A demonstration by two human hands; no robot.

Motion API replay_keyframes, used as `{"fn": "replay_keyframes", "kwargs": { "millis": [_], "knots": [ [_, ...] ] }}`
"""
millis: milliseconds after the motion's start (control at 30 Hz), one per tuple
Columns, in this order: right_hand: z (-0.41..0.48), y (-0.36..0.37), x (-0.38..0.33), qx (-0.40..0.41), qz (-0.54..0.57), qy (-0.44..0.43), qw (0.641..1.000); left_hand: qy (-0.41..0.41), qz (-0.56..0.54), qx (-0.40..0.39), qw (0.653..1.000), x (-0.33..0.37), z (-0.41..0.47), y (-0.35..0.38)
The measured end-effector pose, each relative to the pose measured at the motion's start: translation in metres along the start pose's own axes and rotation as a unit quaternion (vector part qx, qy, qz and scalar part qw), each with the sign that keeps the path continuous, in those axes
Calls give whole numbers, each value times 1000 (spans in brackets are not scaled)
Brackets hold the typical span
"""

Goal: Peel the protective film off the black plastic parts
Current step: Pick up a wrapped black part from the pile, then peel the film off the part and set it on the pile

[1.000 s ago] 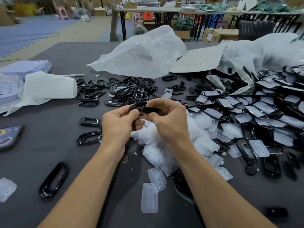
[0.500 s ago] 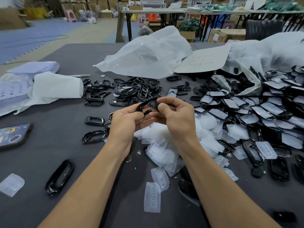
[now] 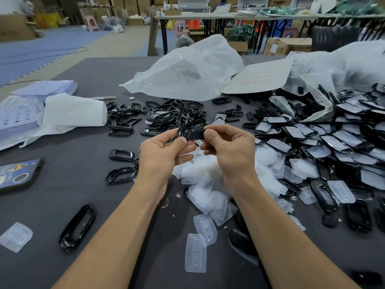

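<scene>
Two grips | left hand (image 3: 160, 151) and right hand (image 3: 229, 149) both pinch black part (image 3: 191, 129) | film on it indiscernible

Single head-worn wide-angle view, aimed forward and down.
The camera sits over the near edge of the worktop (image 3: 79, 142) and looks along it. The left hand (image 3: 160, 155) and right hand (image 3: 231, 151) are close below, near mid-frame. The worktop runs away from the lens, and the far tables (image 3: 198, 16) lie along the top edge.
</scene>
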State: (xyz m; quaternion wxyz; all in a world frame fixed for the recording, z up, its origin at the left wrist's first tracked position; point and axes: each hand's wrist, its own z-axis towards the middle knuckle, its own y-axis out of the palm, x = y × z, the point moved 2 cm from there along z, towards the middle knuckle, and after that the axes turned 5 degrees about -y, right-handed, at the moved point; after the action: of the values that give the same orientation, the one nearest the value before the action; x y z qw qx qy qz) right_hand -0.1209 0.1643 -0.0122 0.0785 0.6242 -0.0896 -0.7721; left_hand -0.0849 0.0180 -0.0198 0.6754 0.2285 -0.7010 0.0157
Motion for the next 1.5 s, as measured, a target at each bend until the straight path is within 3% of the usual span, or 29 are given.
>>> {"fn": "replay_keyframes", "kwargs": {
  "millis": [267, 667, 933, 1100, 1200, 1300, 1500],
  "knots": [
    [-1, -1, -2, 6, 6, -11, 1000, 0, -1, 29, 1000, -1, 2, -3],
    [-2, -2, -4, 14, -196, -127, 972, 26, 59, 18, 998, -4, 4, 0],
    [9, -14, -13, 30, -82, -137, 987, 24, 113, 83, 990, -6, 9, -5],
    [4, -8, -16, -49, -181, -203, 961, 9, 137, 75, 988, -8, 8, -3],
    [-1, -4, -15, -120, -292, -248, 916, -13, 115, 52, 992, -7, 6, 1],
    [-6, 0, -14, -137, -378, -273, 874, -19, 107, 20, 994, -5, 4, 2],
    [-5, -3, -17, -119, -351, -250, 895, -14, 113, 6, 994, -3, 3, 0]
  ]
}}
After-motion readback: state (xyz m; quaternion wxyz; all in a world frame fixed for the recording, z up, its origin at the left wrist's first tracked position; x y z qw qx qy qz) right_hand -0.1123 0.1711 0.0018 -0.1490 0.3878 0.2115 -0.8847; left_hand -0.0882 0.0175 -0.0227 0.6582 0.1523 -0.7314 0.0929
